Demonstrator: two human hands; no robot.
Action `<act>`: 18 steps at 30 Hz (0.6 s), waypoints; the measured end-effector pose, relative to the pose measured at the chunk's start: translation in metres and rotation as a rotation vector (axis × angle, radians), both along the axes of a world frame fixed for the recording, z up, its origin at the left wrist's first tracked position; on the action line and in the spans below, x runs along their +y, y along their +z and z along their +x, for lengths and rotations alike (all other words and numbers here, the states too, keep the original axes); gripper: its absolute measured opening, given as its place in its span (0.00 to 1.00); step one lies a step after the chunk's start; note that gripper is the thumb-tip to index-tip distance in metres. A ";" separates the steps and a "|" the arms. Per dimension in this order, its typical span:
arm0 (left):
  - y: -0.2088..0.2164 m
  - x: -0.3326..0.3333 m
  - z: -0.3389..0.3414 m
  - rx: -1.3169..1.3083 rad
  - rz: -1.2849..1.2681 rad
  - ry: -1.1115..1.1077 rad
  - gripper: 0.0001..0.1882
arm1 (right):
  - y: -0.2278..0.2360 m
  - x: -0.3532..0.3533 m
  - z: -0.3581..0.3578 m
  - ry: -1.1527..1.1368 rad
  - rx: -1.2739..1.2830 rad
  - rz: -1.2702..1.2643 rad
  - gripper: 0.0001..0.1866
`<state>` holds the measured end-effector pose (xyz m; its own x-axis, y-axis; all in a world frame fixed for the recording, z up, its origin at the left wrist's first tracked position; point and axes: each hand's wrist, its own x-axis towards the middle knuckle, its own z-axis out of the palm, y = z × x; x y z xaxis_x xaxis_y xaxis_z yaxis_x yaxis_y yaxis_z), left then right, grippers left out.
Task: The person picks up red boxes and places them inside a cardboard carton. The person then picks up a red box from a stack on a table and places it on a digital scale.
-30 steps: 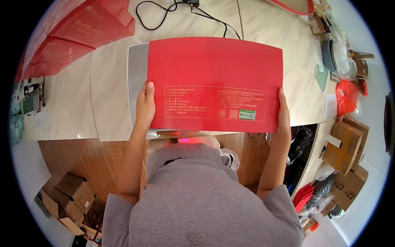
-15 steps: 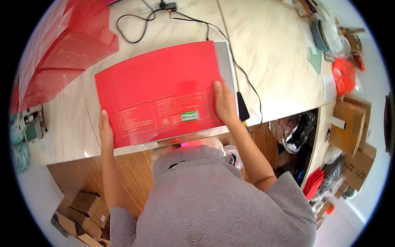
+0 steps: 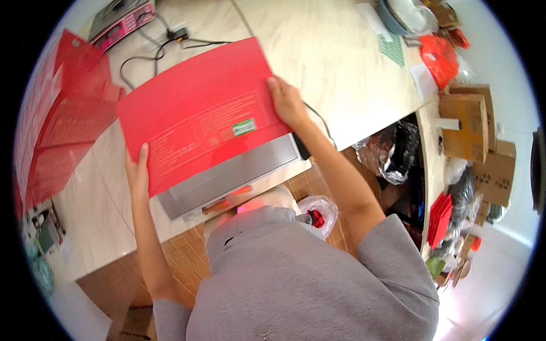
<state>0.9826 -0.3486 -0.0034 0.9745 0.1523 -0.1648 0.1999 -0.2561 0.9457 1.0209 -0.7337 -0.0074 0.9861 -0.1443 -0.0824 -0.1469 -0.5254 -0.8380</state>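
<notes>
Between my hands is a large, flat red package point(image 3: 190, 94), tilted with its right end farther away. Faint gold print and a green-and-white sticker point(image 3: 244, 127) mark its face. My left hand point(image 3: 138, 173) grips the near left corner, thumb on top. At the right edge, my right hand point(image 3: 288, 103) holds it the same way; the fingers beneath are hidden. Under the package lies a grey flat panel point(image 3: 236, 173) with a pale rim, its near part exposed. An orange-handled tool point(image 3: 230, 199) rests beside the panel at the table's front edge.
Red packages point(image 3: 74, 113) stand at the left. A pink-and-silver scale-like device point(image 3: 122, 25) and a black cable point(image 3: 139, 58) are at the back. To the right are a red plastic bag point(image 3: 441, 61), cardboard boxes point(image 3: 463, 126) and a foil-like bag point(image 3: 387, 153) below the table.
The red package has shifted away from me over the grey panel and turned slightly, uncovering the panel's near part. Both hands still hold it. The whole view has also shifted.
</notes>
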 end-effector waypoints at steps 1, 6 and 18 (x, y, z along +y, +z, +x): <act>-0.001 0.001 -0.006 -0.024 0.017 0.022 0.32 | -0.001 -0.002 -0.003 -0.001 -0.034 0.034 0.23; -0.005 -0.002 -0.045 -0.165 -0.014 0.132 0.33 | -0.001 0.002 -0.042 -0.057 -0.242 0.143 0.22; -0.001 -0.001 -0.108 0.050 -0.294 0.101 0.33 | 0.023 0.009 -0.104 0.028 0.025 0.232 0.23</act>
<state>0.8741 -0.3499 -0.0043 0.9463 0.1869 -0.2638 0.2590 0.0502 0.9646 0.9165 -0.7251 0.0153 0.9867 -0.0917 -0.1344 -0.1571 -0.3233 -0.9332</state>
